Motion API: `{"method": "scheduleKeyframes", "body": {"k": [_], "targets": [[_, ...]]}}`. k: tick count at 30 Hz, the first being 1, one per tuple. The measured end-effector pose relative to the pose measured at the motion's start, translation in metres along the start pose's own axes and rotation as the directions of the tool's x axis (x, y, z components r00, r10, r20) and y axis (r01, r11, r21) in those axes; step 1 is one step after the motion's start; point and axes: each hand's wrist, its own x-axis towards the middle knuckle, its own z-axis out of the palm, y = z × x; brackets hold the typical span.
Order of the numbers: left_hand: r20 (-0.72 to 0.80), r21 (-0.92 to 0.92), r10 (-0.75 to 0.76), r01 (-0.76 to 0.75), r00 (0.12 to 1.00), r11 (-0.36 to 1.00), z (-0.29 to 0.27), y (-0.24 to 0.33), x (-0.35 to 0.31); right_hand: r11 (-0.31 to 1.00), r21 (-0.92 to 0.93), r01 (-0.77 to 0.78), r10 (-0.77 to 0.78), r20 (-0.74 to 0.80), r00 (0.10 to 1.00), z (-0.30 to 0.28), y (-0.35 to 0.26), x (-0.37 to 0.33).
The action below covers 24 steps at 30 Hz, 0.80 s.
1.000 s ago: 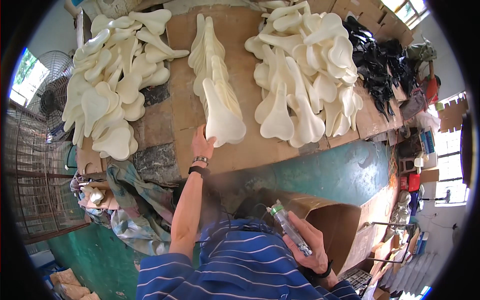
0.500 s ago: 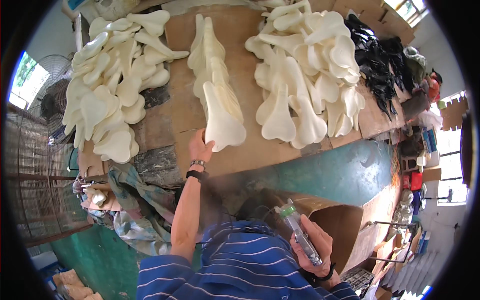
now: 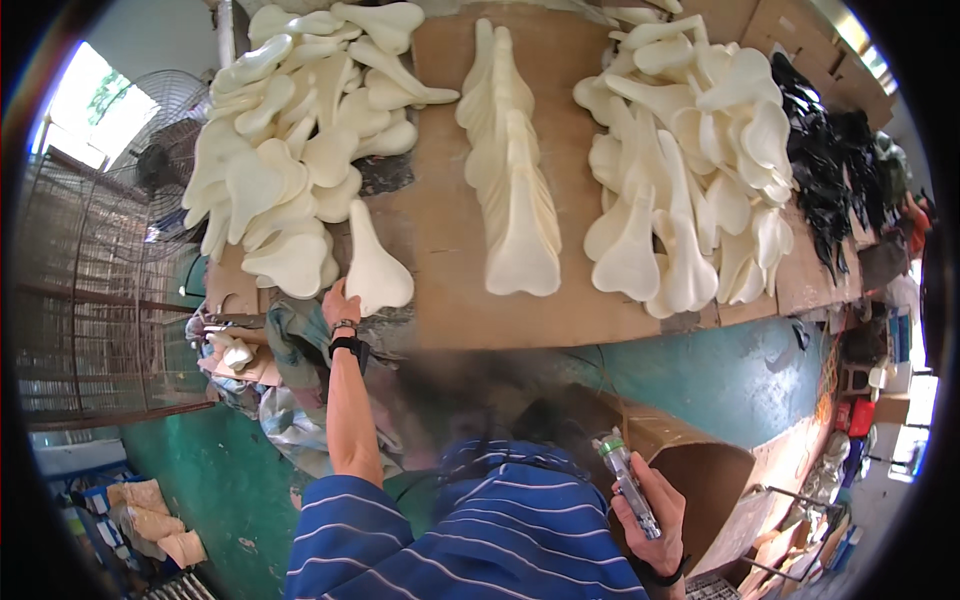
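My left hand (image 3: 341, 303) is closed on the wide lower edge of a cream bicycle saddle pad (image 3: 380, 268), whose narrow nose points away from me. The pad is at the near edge of the left heap of like pads (image 3: 262, 185). In the middle, a long row of overlapping saddle pads (image 3: 523, 250) lies on the cardboard. My right hand (image 3: 655, 505) is near my body at the lower right, wrapped round a slim silvery hand tool with a green band (image 3: 628, 482); its exact kind cannot be made out.
Another heap of saddle pads (image 3: 690, 150) lies at the right on the cardboard-covered table (image 3: 450, 320). Glossy black pieces (image 3: 820, 160) are piled beyond it. A large open cardboard box (image 3: 700, 470) stands by my right side. A caged fan (image 3: 160, 150) stands at the far left.
My left hand has moved left from the middle row to the left heap, bringing a saddle pad along. My right hand still holds the tool. The view has shifted left.
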Motion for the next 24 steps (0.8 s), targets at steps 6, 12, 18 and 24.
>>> {"method": "scheduleKeyframes", "body": {"k": [6,12,18,24], "targets": [[0.001,-0.008,0.119,-0.119,0.993,0.993,-0.017,0.029,-0.019,0.998,0.051,-0.044,0.046,-0.037,0.998,0.011,-0.012,0.008],[-0.321,-0.025,-0.018,0.011,0.947,1.0,-0.007,-0.003,-0.002,0.997,0.074,-0.034,0.033,0.008,0.999,0.011,-0.017,0.017],[-0.548,0.039,0.071,-0.059,0.833,0.997,0.002,0.058,-0.047,1.0,0.011,-0.018,0.018,0.003,1.0,0.004,-0.012,0.019],[-0.001,-0.204,0.57,-0.558,0.822,0.804,0.051,0.151,-0.118,0.998,-0.035,-0.056,0.059,0.091,0.994,-0.009,-0.017,0.02]]}}
